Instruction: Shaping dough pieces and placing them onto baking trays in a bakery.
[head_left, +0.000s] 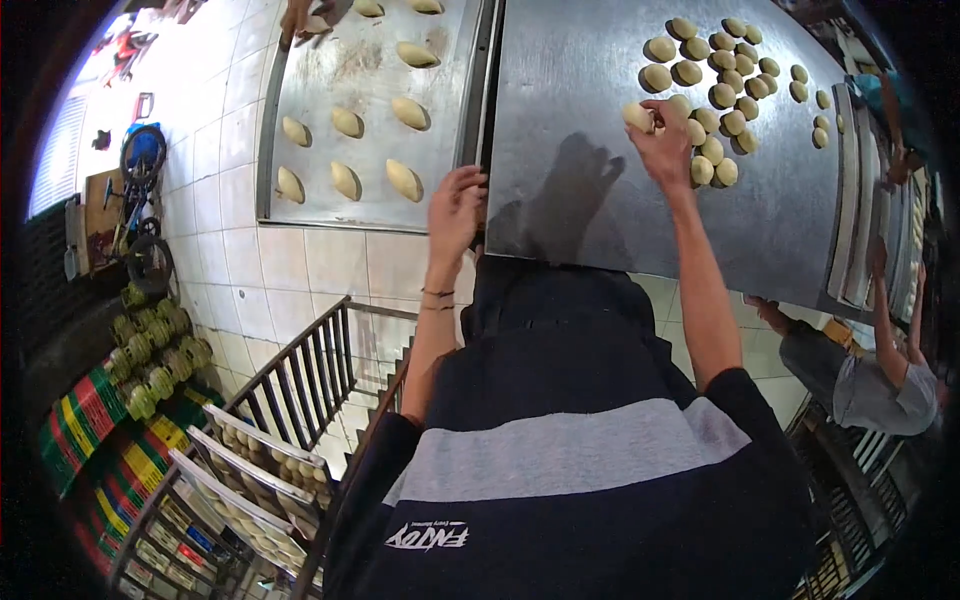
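My right hand (660, 145) grips a pale dough ball (637, 117) among many round dough balls (722, 95) on a steel work surface (540, 80). My left hand (455, 208) is open and holds nothing, its loosely bent fingers at the gap between that surface and a metal tray (300, 80) on the left. The tray carries several spindle-shaped dough pieces (404, 178). Another person's hand (295, 20) touches a piece at the tray's far end.
Co-workers (865, 385) stand at the right by stacked boards (858, 190). At lower left are a railing (300, 365), racks of dough trays (240, 470) and colourful crates (75, 430). A bicycle (140, 190) stands on the tiled floor (225, 170).
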